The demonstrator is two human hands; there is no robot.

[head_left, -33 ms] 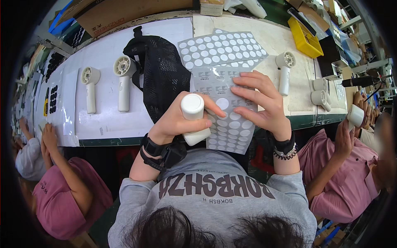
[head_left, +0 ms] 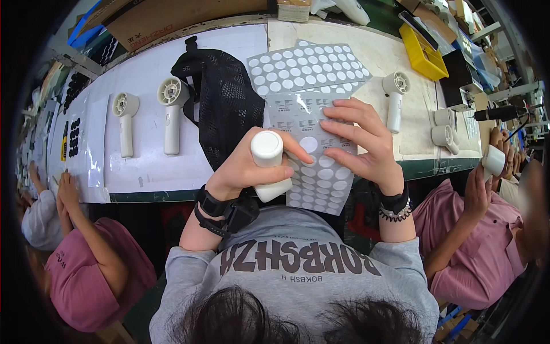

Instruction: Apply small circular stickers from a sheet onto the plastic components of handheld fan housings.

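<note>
My left hand [head_left: 240, 169] grips a white handheld fan [head_left: 269, 163] by its body, its round end pointing up at the camera. My right hand [head_left: 361, 140] rests fingers spread on a grey sheet of round white stickers [head_left: 321, 183] held over the table edge, fingertips near the sheet's middle. A second sticker sheet [head_left: 303, 69] lies on the table just beyond it. A black mesh bag [head_left: 220, 103] lies to the left of the sheets.
Two white fans [head_left: 169, 112] lie on the white table mat [head_left: 143, 166] at left, another fan [head_left: 394, 97] at right with more beyond it. A yellow bin [head_left: 425, 54] stands far right. People in pink shirts sit on both sides; the right one holds a white fan [head_left: 492, 160].
</note>
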